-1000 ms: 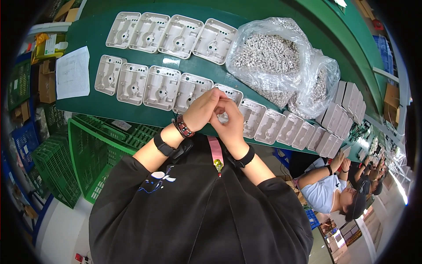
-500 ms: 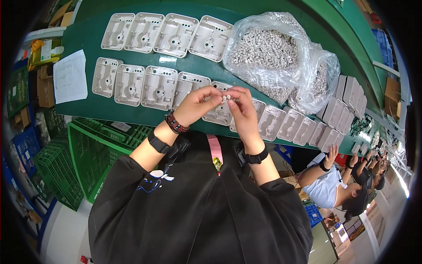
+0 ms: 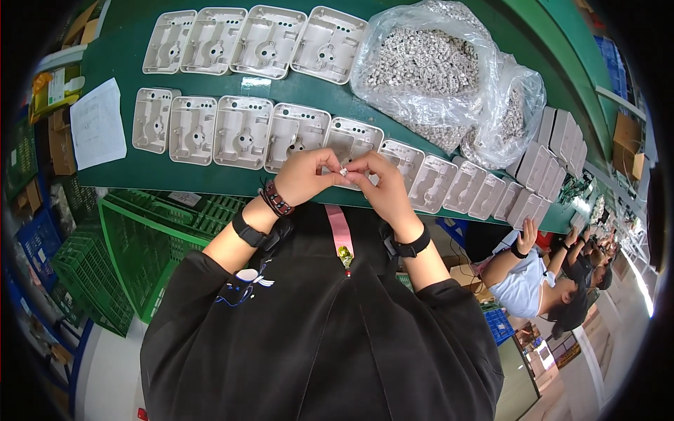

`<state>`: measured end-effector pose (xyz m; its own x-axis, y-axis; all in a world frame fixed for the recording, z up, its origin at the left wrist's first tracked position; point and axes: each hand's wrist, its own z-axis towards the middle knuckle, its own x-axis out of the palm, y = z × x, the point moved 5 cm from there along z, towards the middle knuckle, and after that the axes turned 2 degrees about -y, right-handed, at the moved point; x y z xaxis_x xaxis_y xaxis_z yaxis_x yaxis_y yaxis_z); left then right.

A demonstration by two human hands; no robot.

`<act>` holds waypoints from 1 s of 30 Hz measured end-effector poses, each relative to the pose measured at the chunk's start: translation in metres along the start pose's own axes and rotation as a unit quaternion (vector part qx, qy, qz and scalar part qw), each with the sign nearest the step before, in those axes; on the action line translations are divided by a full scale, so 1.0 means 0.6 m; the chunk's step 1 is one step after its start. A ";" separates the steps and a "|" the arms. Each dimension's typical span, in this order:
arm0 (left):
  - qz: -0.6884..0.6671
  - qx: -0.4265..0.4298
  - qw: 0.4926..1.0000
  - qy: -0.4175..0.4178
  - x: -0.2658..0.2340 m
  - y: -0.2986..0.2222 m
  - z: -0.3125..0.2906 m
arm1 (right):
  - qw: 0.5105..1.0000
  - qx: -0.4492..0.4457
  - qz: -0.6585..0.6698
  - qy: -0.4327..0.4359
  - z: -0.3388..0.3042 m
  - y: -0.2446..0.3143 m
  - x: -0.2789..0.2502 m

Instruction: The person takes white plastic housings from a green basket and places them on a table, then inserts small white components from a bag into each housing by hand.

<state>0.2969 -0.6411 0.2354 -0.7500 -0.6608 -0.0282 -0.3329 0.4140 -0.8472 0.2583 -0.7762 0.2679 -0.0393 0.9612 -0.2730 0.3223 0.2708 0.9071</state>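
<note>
My left hand (image 3: 307,173) and my right hand (image 3: 380,182) meet at their fingertips, both pinching a small whitish part (image 3: 344,171); its exact kind is too small to make out. They hover over the near row of light grey plastic housings, in front of one housing (image 3: 356,133) that they partly cover. Left of it lies another open housing (image 3: 298,130) with round holes and a moulded boss inside. Beyond my hands, a clear plastic bag (image 3: 423,77) holds a heap of similar small whitish parts.
A second row of grey housings (image 3: 269,42) lies farther back on the green table (image 3: 210,181). A printed paper sheet (image 3: 98,125) is at the left. Green crates (image 3: 133,259) stand below the table edge. Stacked grey housings (image 3: 539,172) and co-workers (image 3: 523,288) are at the right.
Both hands have come slightly down and closer to me, fingertips now pressed together round one small part; earlier, two small pieces showed between them. The whole view has shifted a little.
</note>
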 end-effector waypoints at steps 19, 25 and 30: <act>-0.206 0.023 0.965 -0.160 -0.086 0.032 -0.010 | 0.774 -0.268 -0.573 0.016 0.097 -0.063 0.012; -0.278 0.008 0.947 -0.159 -0.061 0.018 -0.017 | 0.789 -0.289 -0.542 -0.025 0.080 -0.058 0.001; -0.414 -0.001 0.908 -0.066 -0.014 0.004 -0.018 | 0.906 -0.211 -0.365 -0.048 0.026 0.019 -0.008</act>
<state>0.2961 -0.6277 0.2391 -0.1675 -0.8148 0.5550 -0.7524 -0.2582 -0.6060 0.2770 -0.7787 0.2743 -0.0076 0.5151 -0.8571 -0.1473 0.8472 0.5104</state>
